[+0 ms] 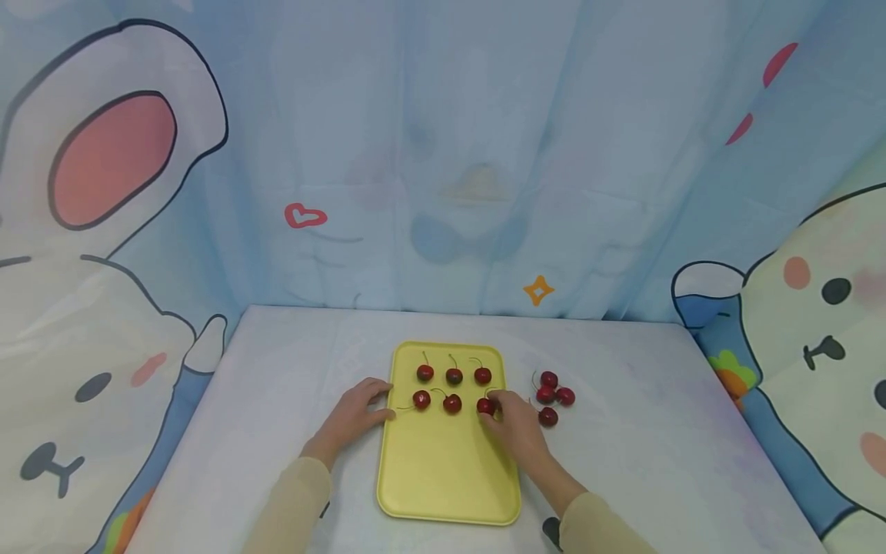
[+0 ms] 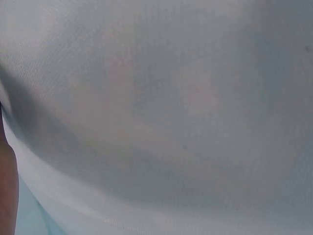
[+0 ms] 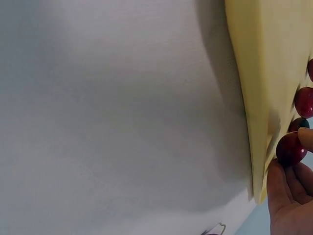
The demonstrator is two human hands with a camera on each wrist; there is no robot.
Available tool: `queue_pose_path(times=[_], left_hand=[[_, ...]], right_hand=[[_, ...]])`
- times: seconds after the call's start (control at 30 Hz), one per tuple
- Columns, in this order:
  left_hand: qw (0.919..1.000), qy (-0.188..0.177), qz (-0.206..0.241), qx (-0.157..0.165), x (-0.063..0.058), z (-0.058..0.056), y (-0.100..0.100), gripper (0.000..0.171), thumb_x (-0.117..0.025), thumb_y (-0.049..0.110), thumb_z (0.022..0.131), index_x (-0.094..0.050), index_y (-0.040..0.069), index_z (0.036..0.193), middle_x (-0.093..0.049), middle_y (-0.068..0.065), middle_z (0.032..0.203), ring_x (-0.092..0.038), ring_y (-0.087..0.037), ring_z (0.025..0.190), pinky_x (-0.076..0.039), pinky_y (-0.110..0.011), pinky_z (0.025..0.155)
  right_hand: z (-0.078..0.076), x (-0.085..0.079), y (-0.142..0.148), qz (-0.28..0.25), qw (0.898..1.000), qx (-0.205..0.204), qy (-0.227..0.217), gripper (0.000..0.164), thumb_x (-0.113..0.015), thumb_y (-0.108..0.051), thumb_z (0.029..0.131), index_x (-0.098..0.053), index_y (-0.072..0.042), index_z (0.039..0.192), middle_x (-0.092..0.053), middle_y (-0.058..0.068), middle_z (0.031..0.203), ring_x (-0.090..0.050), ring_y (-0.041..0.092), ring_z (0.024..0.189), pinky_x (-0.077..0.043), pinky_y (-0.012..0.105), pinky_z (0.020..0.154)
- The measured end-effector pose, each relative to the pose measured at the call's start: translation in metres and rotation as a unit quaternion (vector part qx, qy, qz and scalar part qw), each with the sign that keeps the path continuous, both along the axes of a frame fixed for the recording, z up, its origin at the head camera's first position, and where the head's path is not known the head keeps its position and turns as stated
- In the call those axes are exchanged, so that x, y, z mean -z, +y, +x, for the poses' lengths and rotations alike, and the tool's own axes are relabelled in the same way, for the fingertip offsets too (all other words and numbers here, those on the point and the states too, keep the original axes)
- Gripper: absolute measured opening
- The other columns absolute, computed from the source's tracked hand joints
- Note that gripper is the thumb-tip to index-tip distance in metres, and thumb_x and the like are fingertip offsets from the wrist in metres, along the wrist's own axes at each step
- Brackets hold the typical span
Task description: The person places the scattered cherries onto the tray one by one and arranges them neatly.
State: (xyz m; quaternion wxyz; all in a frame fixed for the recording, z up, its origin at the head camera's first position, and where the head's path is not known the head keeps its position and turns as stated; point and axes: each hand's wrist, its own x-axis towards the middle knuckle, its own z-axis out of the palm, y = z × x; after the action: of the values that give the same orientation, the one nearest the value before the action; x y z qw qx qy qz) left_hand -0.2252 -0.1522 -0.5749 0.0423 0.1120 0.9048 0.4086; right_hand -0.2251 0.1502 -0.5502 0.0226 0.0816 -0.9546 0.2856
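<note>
A yellow rectangular tray (image 1: 448,481) lies on the table, bearing two rows of dark red cherries with stems. My right hand (image 1: 517,432) pinches a cherry (image 1: 484,406) at the right end of the nearer row. In the right wrist view, this cherry (image 3: 290,150) sits between thumb and fingertips, over the tray's edge. My left hand (image 1: 353,416) touches the tray's left rim with its fingertips, thumb and fingers spread apart. The left wrist view shows mostly pale cloth, with a sliver of skin at its left edge.
Several loose cherries (image 1: 546,395) lie to the right of the tray, close beside my right hand. A pale cloth covers the table (image 1: 637,431). Behind it hangs a blue curtain (image 1: 457,138) with cartoon prints. A small black object (image 1: 551,531) shows by the right sleeve.
</note>
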Motion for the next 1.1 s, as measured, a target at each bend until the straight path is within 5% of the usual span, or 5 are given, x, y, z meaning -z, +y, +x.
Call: queue_pose_path(times=[1.1], left_hand=[[0.9999, 0.009, 0.006, 0.008, 0.001, 0.001, -0.002, 0.049, -0.074, 0.025, 0.088, -0.059, 0.006, 0.130, -0.059, -0.005, 0.127, -0.058, -0.022, 0.118, -0.047, -0.039, 0.104]], right_hand=[[-0.004, 0.011, -0.003, 0.003, 1.000, -0.012, 0.003, 0.037, -0.078, -0.014, 0.082, -0.065, 0.001, 0.114, -0.066, 0.013, 0.104, -0.062, 0.026, 0.097, -0.055, 0.042, 0.088]])
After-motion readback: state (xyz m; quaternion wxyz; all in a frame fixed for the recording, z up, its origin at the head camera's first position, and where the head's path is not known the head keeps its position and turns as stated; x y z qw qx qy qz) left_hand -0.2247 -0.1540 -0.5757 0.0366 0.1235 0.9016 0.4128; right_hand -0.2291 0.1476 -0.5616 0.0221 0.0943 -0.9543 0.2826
